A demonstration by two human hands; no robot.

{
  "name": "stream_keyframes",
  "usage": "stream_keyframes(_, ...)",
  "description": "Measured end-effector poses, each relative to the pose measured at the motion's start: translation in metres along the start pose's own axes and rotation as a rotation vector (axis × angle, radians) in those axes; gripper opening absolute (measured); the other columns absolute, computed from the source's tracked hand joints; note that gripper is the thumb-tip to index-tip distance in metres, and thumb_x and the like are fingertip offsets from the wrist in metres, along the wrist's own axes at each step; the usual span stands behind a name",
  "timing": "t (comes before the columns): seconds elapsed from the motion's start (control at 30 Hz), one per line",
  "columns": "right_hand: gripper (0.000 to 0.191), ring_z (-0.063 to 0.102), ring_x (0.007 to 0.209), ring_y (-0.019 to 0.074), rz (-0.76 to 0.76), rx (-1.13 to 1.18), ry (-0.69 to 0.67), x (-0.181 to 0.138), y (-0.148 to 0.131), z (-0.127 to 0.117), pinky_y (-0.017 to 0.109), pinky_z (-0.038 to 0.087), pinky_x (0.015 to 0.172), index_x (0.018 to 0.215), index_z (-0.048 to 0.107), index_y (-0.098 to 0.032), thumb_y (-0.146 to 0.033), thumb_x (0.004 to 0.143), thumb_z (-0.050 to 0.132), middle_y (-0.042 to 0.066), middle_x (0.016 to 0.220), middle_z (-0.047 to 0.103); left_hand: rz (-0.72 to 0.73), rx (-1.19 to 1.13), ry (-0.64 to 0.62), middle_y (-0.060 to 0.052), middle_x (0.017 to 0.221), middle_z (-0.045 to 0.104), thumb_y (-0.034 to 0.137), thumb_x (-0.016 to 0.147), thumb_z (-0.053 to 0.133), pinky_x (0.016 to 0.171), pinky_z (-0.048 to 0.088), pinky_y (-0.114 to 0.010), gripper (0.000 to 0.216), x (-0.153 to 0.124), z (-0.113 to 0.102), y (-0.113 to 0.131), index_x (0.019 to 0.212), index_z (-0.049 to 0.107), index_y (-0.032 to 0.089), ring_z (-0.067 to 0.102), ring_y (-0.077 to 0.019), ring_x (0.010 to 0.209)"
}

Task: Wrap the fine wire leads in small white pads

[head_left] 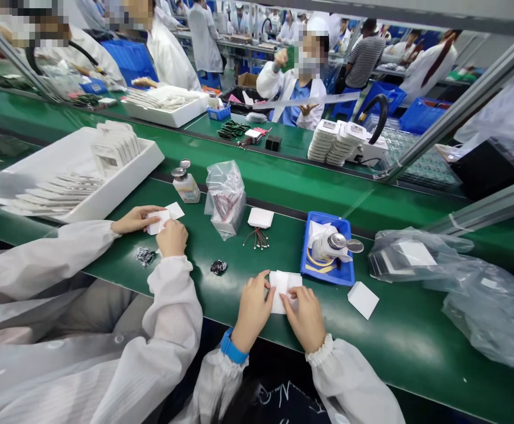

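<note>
My left hand (253, 309), with a blue band (234, 348) at the wrist, grips the left side of thin white square pieces (283, 288). On the right side, the thumb and fingers of my right hand (306, 315) press on the same pieces, low over the green bench. At least two pieces overlap; whether they are card or plastic I cannot make out. To the right lies a white stack of squares (363, 299). Just beyond my hands stands a blue tray (327, 277) holding a metal-capped bottle (327, 244) and yellow strips.
At left, a co-worker's hands (172, 238) hold white squares. A clear bag of wires (225, 203), a dispenser bottle (186, 187), and a white block beside wires (260, 218) stand along the bench (221, 294). Plastic bags (490, 312) lie right; a white tray (119, 194) stands far left.
</note>
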State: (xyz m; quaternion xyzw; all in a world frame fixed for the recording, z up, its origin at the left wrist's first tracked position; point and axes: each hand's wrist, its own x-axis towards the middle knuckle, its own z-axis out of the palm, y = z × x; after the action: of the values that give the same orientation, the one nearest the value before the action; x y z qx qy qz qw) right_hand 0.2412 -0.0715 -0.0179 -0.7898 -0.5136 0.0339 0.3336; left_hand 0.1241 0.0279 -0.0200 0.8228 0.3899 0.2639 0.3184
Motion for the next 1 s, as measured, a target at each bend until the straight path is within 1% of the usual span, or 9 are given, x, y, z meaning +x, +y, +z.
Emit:
stream_keyframes(0.17, 0.029, 0.055, 0.071, 0.0233, 0.015, -0.071, -0.006, 0.012, 0.002, 0.01, 0.035, 0.039, 0.064, 0.079, 0.056, -0.023, -0.045, 0.096, 0.05, 0.006, 0.075, 0.063, -0.003, -0.072, -0.039, -0.004, 0.089, 0.067, 0.013, 0.09, 0.051, 0.078, 0.051, -0.041, 0.03, -0.004, -0.002, -0.001, 0.12, 0.054, 0.021, 0.063, -0.0245, 0.086)
stream_keyframes(0.33, 0.03, 0.057, 0.066, 0.0234, -0.039, -0.028, -0.028, 0.017, 0.003, 0.01, 0.035, 0.042, 0.062, 0.076, 0.056, -0.023, -0.042, 0.097, 0.047, 0.005, 0.07, 0.063, -0.019, -0.118, -0.038, -0.006, 0.094, 0.068, 0.012, 0.09, 0.05, 0.083, 0.052, -0.044, 0.033, -0.01, -0.004, -0.001, 0.122, 0.052, 0.02, 0.063, -0.0251, 0.09)
stream_keyframes(0.47, 0.034, 0.059, 0.062, 0.0242, -0.113, 0.064, -0.035, 0.021, 0.005, 0.006, 0.037, 0.046, 0.058, 0.072, 0.056, -0.024, -0.047, 0.096, 0.046, 0.006, 0.066, 0.063, -0.015, -0.135, -0.003, -0.004, 0.095, 0.069, 0.009, 0.087, 0.053, 0.081, 0.055, -0.039, 0.036, -0.011, -0.008, 0.0, 0.12, 0.055, 0.023, 0.065, -0.0226, 0.088)
stream_keyframes(0.53, 0.032, 0.063, 0.067, 0.0251, -0.055, 0.154, -0.073, 0.023, 0.007, 0.003, 0.039, 0.05, 0.062, 0.075, 0.058, -0.024, -0.05, 0.093, 0.05, 0.006, 0.071, 0.065, -0.028, -0.176, 0.018, -0.004, 0.097, 0.07, 0.009, 0.086, 0.054, 0.081, 0.056, -0.035, 0.036, -0.011, -0.012, -0.001, 0.12, 0.055, 0.024, 0.067, -0.0204, 0.089)
stream_keyframes(0.63, 0.033, 0.065, 0.066, 0.0239, 0.104, 0.311, -0.177, 0.028, 0.009, -0.003, 0.037, 0.053, 0.062, 0.078, 0.06, -0.024, -0.055, 0.087, 0.055, 0.006, 0.074, 0.067, -0.106, -0.354, 0.031, -0.006, 0.102, 0.069, 0.013, 0.09, 0.051, 0.084, 0.056, -0.033, 0.033, -0.014, -0.018, -0.004, 0.121, 0.054, 0.023, 0.067, -0.0189, 0.093)
stream_keyframes(0.73, 0.037, 0.065, 0.063, 0.0222, 0.249, 0.547, -0.289, 0.037, 0.007, -0.009, 0.032, 0.051, 0.056, 0.078, 0.057, -0.024, -0.06, 0.082, 0.061, 0.003, 0.068, 0.065, -0.18, -0.504, 0.056, -0.007, 0.103, 0.069, 0.02, 0.093, 0.049, 0.085, 0.055, -0.035, 0.026, -0.02, -0.024, -0.006, 0.118, 0.057, 0.023, 0.067, -0.0199, 0.095)
stream_keyframes(0.83, 0.045, 0.064, 0.057, 0.02, 0.381, 0.766, -0.407, 0.047, 0.005, -0.012, 0.027, 0.046, 0.049, 0.087, 0.054, -0.022, -0.065, 0.077, 0.065, 0.002, 0.063, 0.065, -0.22, -0.571, 0.076, -0.008, 0.101, 0.07, 0.027, 0.095, 0.049, 0.085, 0.054, -0.035, 0.023, -0.026, -0.031, -0.007, 0.115, 0.059, 0.021, 0.067, -0.0204, 0.095)
stream_keyframes(0.93, 0.052, 0.067, 0.06, 0.0207, 0.413, 0.798, -0.451, 0.053, 0.005, -0.015, 0.027, 0.049, 0.051, 0.099, 0.052, -0.021, -0.067, 0.078, 0.063, 0.005, 0.073, 0.071, -0.235, -0.605, 0.091, -0.008, 0.099, 0.07, 0.03, 0.097, 0.049, 0.084, 0.055, -0.034, 0.023, -0.03, -0.036, -0.009, 0.114, 0.061, 0.019, 0.067, -0.0204, 0.094)
stream_keyframes(1.0, 0.05, 0.071, 0.07, 0.0231, 0.348, 0.691, -0.387, 0.054, 0.008, -0.019, 0.031, 0.055, 0.057, 0.107, 0.052, -0.02, -0.064, 0.084, 0.057, 0.01, 0.087, 0.074, -0.22, -0.608, 0.111, -0.007, 0.097, 0.071, 0.029, 0.097, 0.05, 0.081, 0.056, -0.033, 0.022, -0.031, -0.038, -0.011, 0.112, 0.063, 0.02, 0.068, -0.0205, 0.091)
